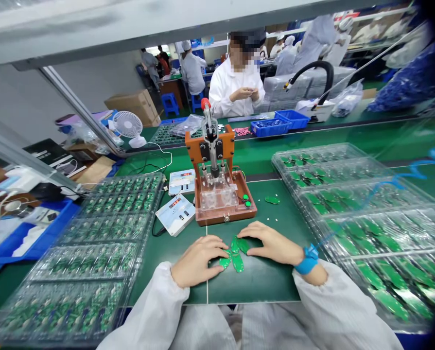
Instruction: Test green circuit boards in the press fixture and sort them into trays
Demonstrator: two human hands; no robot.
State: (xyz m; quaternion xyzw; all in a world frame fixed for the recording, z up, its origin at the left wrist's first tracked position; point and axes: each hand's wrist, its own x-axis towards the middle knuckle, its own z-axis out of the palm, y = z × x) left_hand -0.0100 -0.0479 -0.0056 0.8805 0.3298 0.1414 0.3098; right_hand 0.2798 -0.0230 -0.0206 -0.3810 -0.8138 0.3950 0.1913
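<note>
Several small green circuit boards (238, 263) lie in a loose cluster on the green mat in front of me. My left hand (201, 260) is at the cluster's left side, thumb and fingers closing on the edges of one circuit board (224, 263). On the other side, my right hand (271, 243) has another circuit board (243, 245) between its thumb and fingers. A blue wrist strap (308, 259) with a coiled cord is on my right wrist. Just beyond the hands stands a test fixture (220, 194) with a toggle clamp and a clear pressing plate.
Clear trays of boards stand at left (89, 243) and right (366, 218). Two white display boxes (176, 214) sit left of the fixture. A single board (272, 200) lies to its right. Across the bench, a person (237, 82) handles something small near blue bins (271, 127).
</note>
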